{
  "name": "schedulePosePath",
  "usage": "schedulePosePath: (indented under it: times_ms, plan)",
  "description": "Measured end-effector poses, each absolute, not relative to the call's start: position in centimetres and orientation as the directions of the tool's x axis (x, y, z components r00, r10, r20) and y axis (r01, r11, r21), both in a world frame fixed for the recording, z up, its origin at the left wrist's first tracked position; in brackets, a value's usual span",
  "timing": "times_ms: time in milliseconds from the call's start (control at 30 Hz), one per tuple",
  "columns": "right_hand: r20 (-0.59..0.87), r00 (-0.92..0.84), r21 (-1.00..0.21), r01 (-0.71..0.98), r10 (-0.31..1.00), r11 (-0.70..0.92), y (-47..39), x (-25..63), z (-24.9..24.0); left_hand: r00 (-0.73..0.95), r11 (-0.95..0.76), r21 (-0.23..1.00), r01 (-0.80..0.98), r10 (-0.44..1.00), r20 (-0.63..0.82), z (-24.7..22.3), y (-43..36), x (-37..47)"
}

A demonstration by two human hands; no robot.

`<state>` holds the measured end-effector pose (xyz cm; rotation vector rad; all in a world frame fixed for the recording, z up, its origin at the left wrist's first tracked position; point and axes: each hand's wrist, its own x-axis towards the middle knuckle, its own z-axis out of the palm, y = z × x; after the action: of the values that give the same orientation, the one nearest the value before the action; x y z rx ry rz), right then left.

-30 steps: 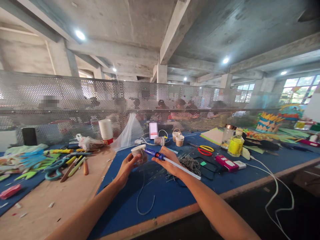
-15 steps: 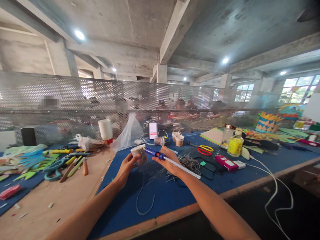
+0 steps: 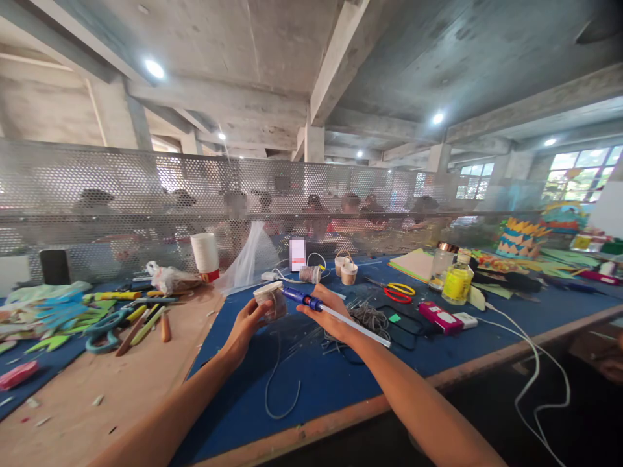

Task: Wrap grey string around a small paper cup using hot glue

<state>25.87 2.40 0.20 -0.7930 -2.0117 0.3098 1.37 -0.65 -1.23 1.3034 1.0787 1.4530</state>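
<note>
In the head view, two bare hands work close together above a blue tabletop [image 3: 321,383]. The left hand [image 3: 243,331] is curled around a small white-rimmed cup [image 3: 276,306], thumb and fingers gripping its near side, with the cup lifted off the surface and leaning a little. The right hand [image 3: 331,308] is closed around a slim blue tool [image 3: 296,296], whose tip points left at the cup just below the rim; whether tip and cup touch is too small to tell. A long whitish stick [image 3: 357,326] runs from the tool's back end, passing by the right wrist. A thin grey cord [image 3: 267,389] trails across the table below the cup, and a grey tangle of cord [image 3: 368,316] lies just beyond the right wrist. For good work here, the cup probably wants a firm but light hold, since its wall looks thin, with the left fingertips clear of the tool's tip. Turning the cup rather than swinging the tool would likely give an even pass. The stick should have free room behind the wrist, and the loose cord is best kept from snagging.
</note>
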Motion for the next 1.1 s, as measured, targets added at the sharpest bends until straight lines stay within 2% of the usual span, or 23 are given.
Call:
schedulePosePath:
  times_ms: [1100]
  plan:
    - [0.675,-0.345,-0.521,0.404,0.652,0.752,2.77,25.98,-0.06,-0.034,-0.238,0.966,-0.103,0.971,0.236,-1.14,-0.85,1.36]
